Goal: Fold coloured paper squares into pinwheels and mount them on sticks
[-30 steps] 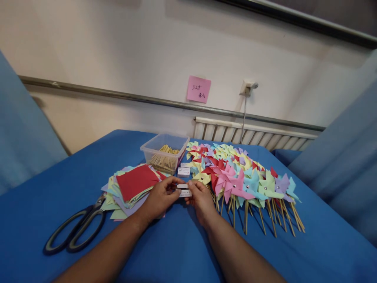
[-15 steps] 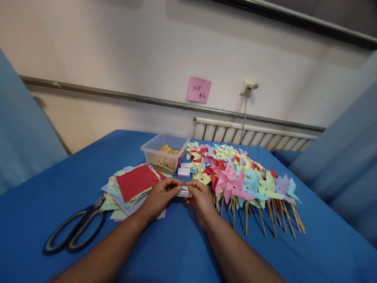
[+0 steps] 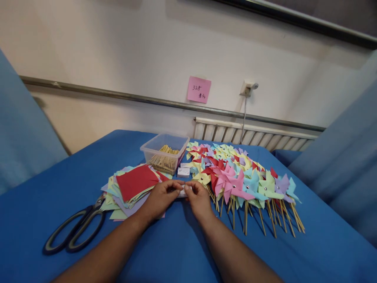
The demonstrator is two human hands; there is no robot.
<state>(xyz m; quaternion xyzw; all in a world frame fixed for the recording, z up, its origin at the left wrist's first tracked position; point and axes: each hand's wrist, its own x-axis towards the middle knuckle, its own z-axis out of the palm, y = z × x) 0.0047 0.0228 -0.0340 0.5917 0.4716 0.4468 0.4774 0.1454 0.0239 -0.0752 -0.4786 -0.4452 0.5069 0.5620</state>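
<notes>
Between the fingertips of both my hands is a small white box (image 3: 183, 192), mostly covered by my thumbs. My left hand (image 3: 165, 196) pinches its left end, and my right hand (image 3: 200, 198) pinches its right end. Two similar little boxes (image 3: 183, 171) lie just beyond my fingers. Beside my left hand is a stack of coloured paper squares (image 3: 137, 182), a red one on top. Finished paper pinwheels (image 3: 234, 184) on wooden sticks lie massed to the right of my right hand.
Large dark-handled scissors (image 3: 78, 230) lie at the left, tips against the paper stack. A clear plastic tub (image 3: 153, 146) of short wooden sticks (image 3: 166, 157) stands behind. Blue cloth (image 3: 171, 251) covers the table. A pink note (image 3: 199, 89) is on the wall above a radiator (image 3: 226, 131).
My thumbs have shifted over the small white box, and less of its printed face shows. Both hands stay in nearly the same place; the other things have not moved.
</notes>
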